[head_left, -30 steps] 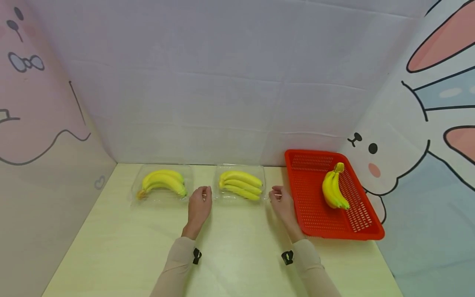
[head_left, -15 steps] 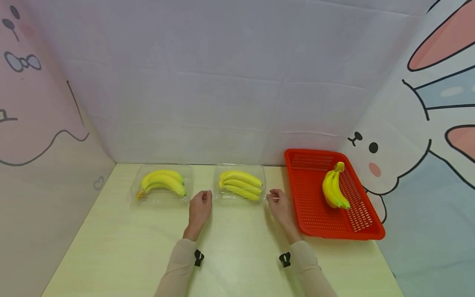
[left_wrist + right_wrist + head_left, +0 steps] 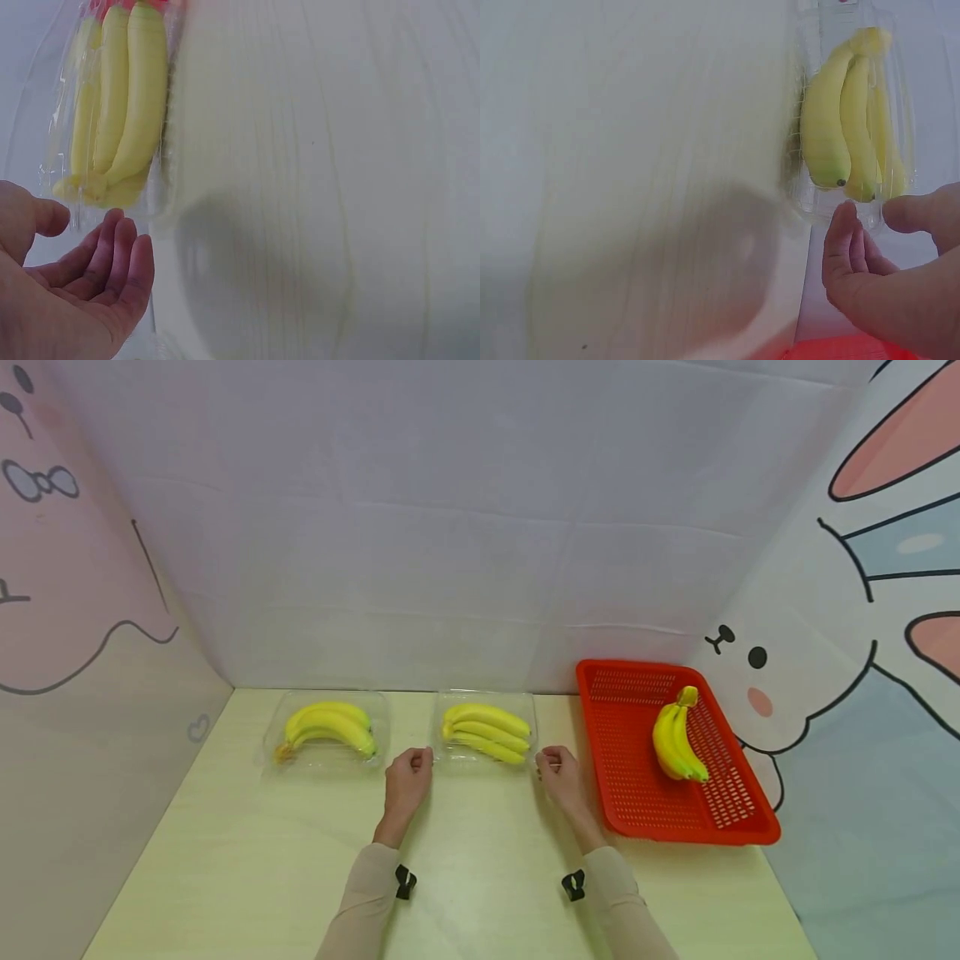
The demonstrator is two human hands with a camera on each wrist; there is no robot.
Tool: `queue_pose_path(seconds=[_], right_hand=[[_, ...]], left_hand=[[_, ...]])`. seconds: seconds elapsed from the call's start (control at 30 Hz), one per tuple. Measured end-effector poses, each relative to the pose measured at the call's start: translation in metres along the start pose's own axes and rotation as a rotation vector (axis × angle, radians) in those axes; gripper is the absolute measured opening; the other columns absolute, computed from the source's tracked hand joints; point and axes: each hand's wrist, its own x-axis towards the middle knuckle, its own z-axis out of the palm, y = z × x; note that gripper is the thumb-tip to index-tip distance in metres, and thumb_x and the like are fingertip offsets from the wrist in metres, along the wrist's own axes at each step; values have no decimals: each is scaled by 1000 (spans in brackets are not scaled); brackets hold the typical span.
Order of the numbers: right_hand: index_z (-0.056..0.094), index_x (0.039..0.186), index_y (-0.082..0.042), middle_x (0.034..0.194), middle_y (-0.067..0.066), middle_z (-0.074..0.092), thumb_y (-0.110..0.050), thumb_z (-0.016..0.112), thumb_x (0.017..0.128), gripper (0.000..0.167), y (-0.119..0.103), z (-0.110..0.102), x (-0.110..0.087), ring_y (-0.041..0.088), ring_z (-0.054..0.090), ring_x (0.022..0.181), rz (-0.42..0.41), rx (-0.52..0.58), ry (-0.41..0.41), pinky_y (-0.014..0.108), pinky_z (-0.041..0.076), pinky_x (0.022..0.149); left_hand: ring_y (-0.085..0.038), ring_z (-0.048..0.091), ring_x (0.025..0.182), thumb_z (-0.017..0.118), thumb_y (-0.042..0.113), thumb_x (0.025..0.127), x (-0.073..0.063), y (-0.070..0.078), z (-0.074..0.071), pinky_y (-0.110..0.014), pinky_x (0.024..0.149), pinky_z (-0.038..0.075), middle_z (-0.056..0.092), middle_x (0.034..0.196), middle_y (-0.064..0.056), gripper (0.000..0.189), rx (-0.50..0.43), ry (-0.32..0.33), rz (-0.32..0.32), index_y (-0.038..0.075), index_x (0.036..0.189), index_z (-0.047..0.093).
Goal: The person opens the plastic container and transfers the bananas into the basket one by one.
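A clear plastic box (image 3: 486,762) holds a bunch of yellow bananas (image 3: 486,732) at the middle back of the table. My left hand (image 3: 408,781) is at the box's left end, thumb and fingers bent and parted. In the left wrist view that hand's fingertips (image 3: 114,216) lie just short of the box's end, by the banana stem. At the opposite end is my right hand (image 3: 562,783). The right wrist view has its thumb (image 3: 906,213) and fingers a small gap apart, the box's clear corner showing between them.
To the left, a second clear box (image 3: 279,710) holds more bananas (image 3: 328,727). A red plastic basket (image 3: 617,793) stands on the right, close beside the right forearm, with a banana bunch (image 3: 677,742) inside. A white cloth wall (image 3: 420,560) rises behind the table.
The right hand has shifted left and slightly toward the person, up to the box's end. The left hand has also come slightly toward the person and right. The box stays put.
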Motion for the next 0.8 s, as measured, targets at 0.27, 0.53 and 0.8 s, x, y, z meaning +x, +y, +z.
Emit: queue_pose_path(seconds=[0.27,0.53,0.8], right_hand=[[63,109,10,95,24,67,-8,59,103,20,4,0,1,25,67,73,74,18,-44,25,56,63],[65,104,12,86,19,67,-10,57,104,23,9,1,5,13,62,64,150,92,-78,27,57,60],[67,103,11,84,13,67,-13,56,105,27,8,-1,5,15,64,68,183,94,-121,29,58,65]], left_hand=[[-24,69,79,62,23,102,0,0,2,-36,70,54,74,84,-8,28,-13,11,-17,0,95,76],[-25,72,79,63,23,103,1,0,1,-28,66,54,75,86,-11,28,-109,-57,-74,-2,98,74],[-16,68,74,61,19,104,5,-3,1,-25,64,57,74,91,-17,28,-213,-119,-133,-7,104,71]])
